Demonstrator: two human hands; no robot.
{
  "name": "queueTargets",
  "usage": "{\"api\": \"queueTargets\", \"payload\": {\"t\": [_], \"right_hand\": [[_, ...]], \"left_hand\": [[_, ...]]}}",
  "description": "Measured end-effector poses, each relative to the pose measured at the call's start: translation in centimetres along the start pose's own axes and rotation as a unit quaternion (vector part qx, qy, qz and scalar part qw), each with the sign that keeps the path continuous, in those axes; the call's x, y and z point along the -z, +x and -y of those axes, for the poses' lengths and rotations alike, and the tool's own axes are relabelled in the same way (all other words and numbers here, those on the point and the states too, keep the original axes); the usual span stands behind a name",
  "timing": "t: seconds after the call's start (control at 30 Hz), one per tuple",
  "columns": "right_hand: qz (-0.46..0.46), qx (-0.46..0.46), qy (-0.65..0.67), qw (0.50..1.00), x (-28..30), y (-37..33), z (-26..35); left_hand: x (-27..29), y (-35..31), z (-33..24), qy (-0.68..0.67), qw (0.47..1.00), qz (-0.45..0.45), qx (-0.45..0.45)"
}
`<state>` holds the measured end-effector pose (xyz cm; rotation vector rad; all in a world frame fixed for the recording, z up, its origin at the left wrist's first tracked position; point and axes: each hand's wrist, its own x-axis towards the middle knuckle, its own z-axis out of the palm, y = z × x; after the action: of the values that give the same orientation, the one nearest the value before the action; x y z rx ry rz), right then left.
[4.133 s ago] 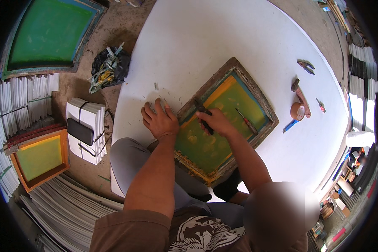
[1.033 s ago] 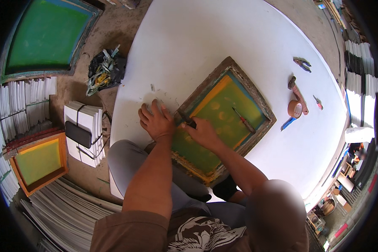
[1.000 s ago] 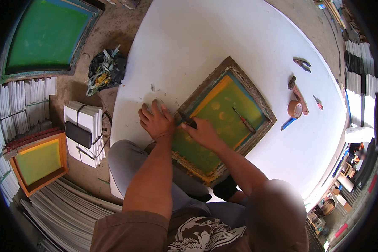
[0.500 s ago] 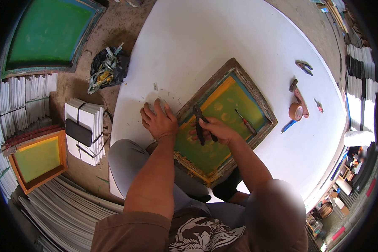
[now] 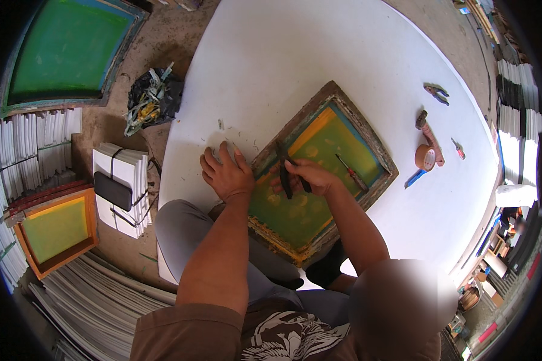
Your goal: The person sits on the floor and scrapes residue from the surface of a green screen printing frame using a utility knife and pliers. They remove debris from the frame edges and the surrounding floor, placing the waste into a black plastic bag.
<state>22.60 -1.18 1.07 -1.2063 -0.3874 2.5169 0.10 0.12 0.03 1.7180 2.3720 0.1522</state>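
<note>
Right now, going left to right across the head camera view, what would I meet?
Small orange-framed screen, black phone, black bag of scraps, left hand, black pliers held in the right hand, screwdriver, brown tape roll, small red-handled tool.

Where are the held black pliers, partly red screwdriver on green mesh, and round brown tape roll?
Held black pliers [image 5: 286, 178], head view: left handle.
Partly red screwdriver [image 5: 358, 179], head view: handle.
Brown tape roll [image 5: 421, 157], head view: curved side.

We are in a workshop: a worn frame lies mid-view, with a hammer, pliers and tape between two and three o'clock and bundled stacks at nine.
</note>
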Motion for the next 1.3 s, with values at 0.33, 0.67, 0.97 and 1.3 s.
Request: {"api": "queueTargets", "payload": {"t": [0.33, 0.67, 0.97, 1.3], "right_hand": [[0.022, 0.009, 0.022, 0.999, 0.5, 0.6, 0.2], [-0.070, -0.020, 0.046, 0.996, -0.2, 1.4, -0.4], [-0.199, -0.028, -0.016, 0.979, -2.4, 2.1, 0.2], [-0.337, 0.126, -0.400, 0.843, -3.6, 1.8, 0.1]], "left_hand": [[0.0, -0.1, 0.1, -0.001, 1.000, 0.007, 0.003], [-0.1, -0.1, 0.2, 0.001, 1.000, 0.003, 0.001], [0.0, -0.2, -0.1, 0.032, 0.999, -0.020, -0.009], [0.0, 0.0, -0.3, 0.003, 1.000, -0.002, 0.004]]}}
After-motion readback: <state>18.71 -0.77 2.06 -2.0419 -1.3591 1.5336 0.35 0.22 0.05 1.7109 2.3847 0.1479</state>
